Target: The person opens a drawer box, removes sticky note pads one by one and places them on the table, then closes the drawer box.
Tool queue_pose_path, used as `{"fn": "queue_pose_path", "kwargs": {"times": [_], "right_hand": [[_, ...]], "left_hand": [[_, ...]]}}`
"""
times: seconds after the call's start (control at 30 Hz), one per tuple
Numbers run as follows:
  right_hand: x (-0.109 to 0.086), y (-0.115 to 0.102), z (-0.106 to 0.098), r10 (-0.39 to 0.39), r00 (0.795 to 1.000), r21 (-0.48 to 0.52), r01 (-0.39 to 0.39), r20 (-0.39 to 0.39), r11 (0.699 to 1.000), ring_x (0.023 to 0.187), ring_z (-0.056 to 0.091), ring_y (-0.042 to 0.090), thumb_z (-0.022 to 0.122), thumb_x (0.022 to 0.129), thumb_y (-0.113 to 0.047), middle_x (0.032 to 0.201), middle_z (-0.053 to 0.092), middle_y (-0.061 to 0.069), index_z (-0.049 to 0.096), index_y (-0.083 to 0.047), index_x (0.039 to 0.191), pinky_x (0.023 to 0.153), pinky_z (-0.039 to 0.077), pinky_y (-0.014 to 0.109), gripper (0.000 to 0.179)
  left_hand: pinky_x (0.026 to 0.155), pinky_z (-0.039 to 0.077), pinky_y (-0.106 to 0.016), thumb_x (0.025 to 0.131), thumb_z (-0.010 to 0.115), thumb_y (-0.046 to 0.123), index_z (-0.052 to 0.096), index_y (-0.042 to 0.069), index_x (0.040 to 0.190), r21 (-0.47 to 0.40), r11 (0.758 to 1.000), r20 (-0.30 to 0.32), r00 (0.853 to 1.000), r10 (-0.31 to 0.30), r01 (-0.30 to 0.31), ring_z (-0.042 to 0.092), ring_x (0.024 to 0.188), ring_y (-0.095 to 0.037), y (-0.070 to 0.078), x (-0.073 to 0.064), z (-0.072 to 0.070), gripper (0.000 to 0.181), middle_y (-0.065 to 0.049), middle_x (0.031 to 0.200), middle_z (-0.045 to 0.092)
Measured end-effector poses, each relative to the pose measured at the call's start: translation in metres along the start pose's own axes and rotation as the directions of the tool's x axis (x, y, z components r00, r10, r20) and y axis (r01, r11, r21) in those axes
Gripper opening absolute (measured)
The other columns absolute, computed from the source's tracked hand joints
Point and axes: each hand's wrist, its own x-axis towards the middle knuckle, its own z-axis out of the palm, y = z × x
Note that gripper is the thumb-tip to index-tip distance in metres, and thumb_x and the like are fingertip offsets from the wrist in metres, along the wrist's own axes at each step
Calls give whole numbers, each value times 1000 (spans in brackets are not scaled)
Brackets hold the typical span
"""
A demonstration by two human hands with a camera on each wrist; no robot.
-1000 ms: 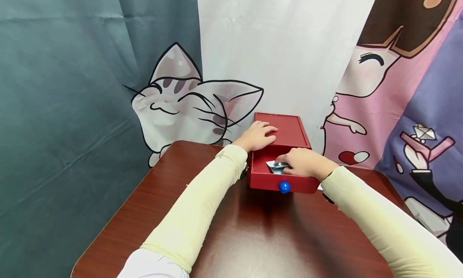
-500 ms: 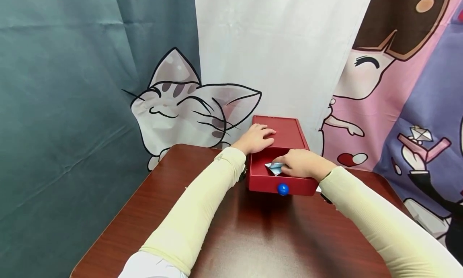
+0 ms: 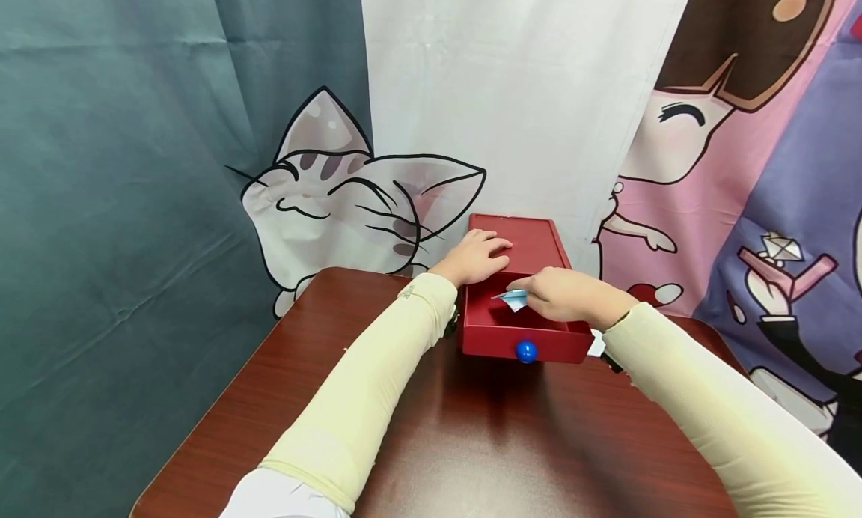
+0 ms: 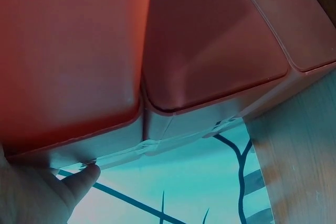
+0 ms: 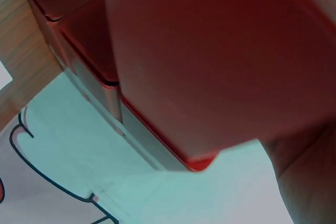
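Note:
A red box [image 3: 535, 241] stands at the back of the table, its top drawer [image 3: 488, 340] pulled out toward me with a round blue knob [image 3: 526, 351] on the front. My left hand [image 3: 474, 257] rests on the left part of the box's top. Over the drawer, my right hand [image 3: 569, 296] pinches a small, flat, light blue and white piece that looks folded [image 3: 516, 299]. Part of it is hidden behind the fingers. In the left wrist view, the thumb [image 4: 83, 179] lies along the box's edge. The right wrist view shows only a dark part of that hand [image 5: 307, 174].
The brown wooden table [image 3: 465, 451] stretches toward me in front of the box. A white item [image 3: 596, 343] lies just right of the drawer, partly behind the right forearm. Behind the table hangs a curtain [image 3: 431, 69] printed with cartoon figures.
My right hand has lifted slightly, raising the light blue piece off the drawer's bottom. The left hand has stayed on the box.

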Motion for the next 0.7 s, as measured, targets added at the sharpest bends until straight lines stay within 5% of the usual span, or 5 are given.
{"fn": "queue_pose_path", "kwargs": {"times": [0.27, 0.53, 0.7], "right_hand": [[-13, 5, -24, -9, 999, 127, 15, -44, 992, 93, 67, 17, 52, 97, -8, 111, 73, 1, 67, -6, 131, 88, 54, 44, 38], [-34, 16, -42, 157, 984, 276, -129, -82, 953, 85, 62, 19, 47, 96, -5, 96, 72, -2, 75, -15, 117, 79, 51, 39, 36], [-49, 29, -45, 192, 973, 282, -149, -132, 948, 80, 61, 19, 45, 97, -3, 91, 71, -1, 75, -12, 110, 77, 50, 38, 34]], "left_hand": [[117, 30, -38, 102, 43, 45, 55, 32, 145, 5, 1000, 5, 1000, -6, 6, 25, 148, -20, 1, 1, -2, 47, 0, 158, 39], [117, 29, -38, 102, 43, 42, 55, 32, 146, 1, 1000, 2, 1000, 1, -1, 25, 148, -20, 3, 1, -2, 47, -1, 158, 39], [117, 30, -37, 102, 43, 39, 56, 30, 145, -5, 1000, -2, 1000, 3, -3, 26, 148, -21, 3, -1, -1, 46, -2, 158, 40]]}}
